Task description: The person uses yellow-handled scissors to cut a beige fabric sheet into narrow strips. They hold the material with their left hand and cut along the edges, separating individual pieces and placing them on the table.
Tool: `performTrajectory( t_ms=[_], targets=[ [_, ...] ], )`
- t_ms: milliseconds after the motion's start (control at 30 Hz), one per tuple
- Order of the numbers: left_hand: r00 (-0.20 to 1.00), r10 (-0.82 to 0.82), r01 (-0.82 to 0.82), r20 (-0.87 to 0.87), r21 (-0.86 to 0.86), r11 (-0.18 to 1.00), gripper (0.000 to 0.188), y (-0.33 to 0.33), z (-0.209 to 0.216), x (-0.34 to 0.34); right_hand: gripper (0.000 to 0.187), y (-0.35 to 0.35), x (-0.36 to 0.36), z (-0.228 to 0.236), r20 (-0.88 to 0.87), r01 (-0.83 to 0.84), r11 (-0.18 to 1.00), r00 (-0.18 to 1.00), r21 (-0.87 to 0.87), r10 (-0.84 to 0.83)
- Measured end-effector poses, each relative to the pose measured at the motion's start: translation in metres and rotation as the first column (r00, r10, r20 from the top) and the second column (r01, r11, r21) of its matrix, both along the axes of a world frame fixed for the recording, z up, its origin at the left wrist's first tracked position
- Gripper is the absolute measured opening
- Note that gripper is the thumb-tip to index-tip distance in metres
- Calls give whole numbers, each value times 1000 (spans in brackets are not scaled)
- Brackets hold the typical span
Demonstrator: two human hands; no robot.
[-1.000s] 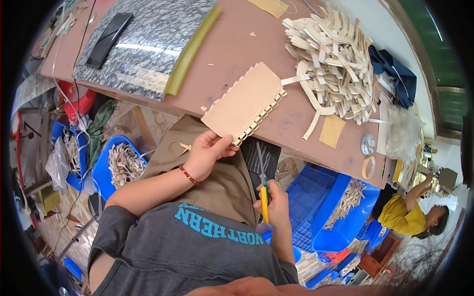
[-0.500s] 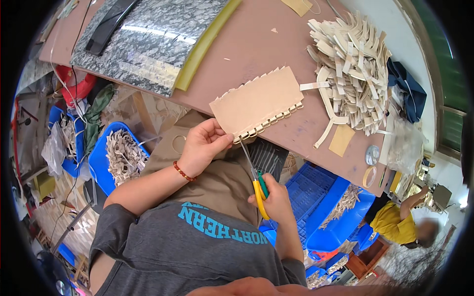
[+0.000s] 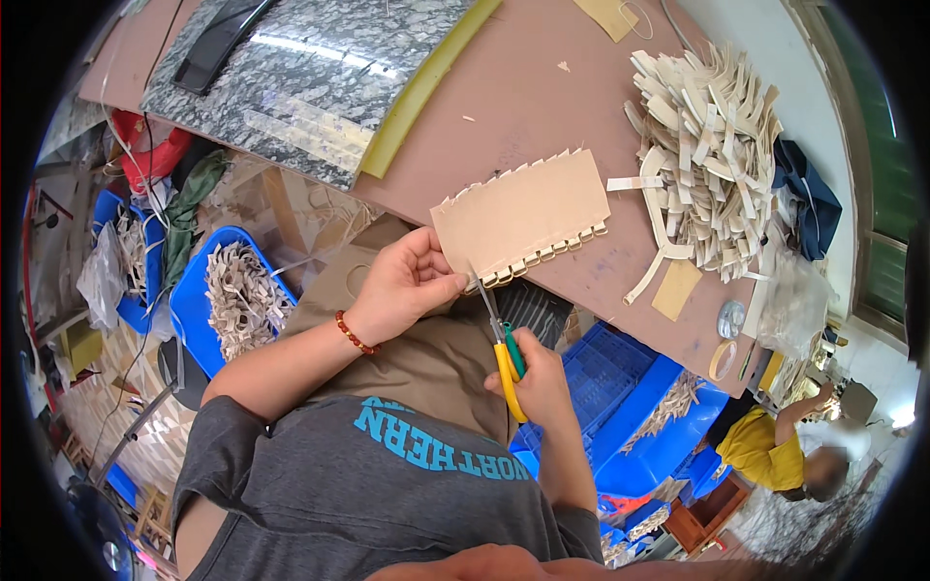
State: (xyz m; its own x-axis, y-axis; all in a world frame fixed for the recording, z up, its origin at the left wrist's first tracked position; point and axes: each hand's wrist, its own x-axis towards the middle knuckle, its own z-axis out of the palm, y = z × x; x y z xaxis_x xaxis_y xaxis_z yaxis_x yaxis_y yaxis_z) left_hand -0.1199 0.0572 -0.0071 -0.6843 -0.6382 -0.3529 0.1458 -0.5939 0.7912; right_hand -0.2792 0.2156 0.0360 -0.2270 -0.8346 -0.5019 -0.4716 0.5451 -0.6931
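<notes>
My left hand (image 3: 412,281) pinches the near left corner of a tan rectangular card (image 3: 523,213). A row of small metal buckles (image 3: 542,255) lines the card's near edge, and its far edge is jagged. In my right hand (image 3: 540,380) are scissors (image 3: 508,373) with one yellow and one green handle. Their blades point up to the card's near edge, right beside my left fingertips. Whether the blades are parted or closed is hard to make out. Beyond the card, a large heap of cream strips (image 3: 707,165) lies on the brown table (image 3: 542,107).
A dark stone slab (image 3: 300,87) with a phone (image 3: 218,48) and an olive strip (image 3: 426,87) lies at far left. Blue bins (image 3: 184,320) of strips stand on the floor to both sides. Tape rolls (image 3: 723,359) sit near the table's right corner. A person in yellow (image 3: 760,450) works at right.
The scissors' blades have come up over the card's near edge beside my left fingers. The card and the table's things appear shifted slightly right in view. Both hands keep their holds.
</notes>
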Motion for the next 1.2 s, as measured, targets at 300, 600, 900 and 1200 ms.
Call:
performTrajectory(
  t_ms=[300,600,900,1200],
  targets=[
    [1000,-29,29,9,52,998,29,-4,-1,4,44,1,5,-13,238,154,986,958,55,-163],
    [995,-96,94,32,52,994,29,-5,0,6,45,-17,4,-14,154,67,996,985,54,-74],
    [992,-124,123,8,96,988,27,-4,-4,11,52,-39,7,-4,-28,-40,999,999,16,41],
    [993,-116,115,16,66,991,27,-11,-1,15,37,-46,10,-6,168,23,999,985,36,-28]
  ],
)
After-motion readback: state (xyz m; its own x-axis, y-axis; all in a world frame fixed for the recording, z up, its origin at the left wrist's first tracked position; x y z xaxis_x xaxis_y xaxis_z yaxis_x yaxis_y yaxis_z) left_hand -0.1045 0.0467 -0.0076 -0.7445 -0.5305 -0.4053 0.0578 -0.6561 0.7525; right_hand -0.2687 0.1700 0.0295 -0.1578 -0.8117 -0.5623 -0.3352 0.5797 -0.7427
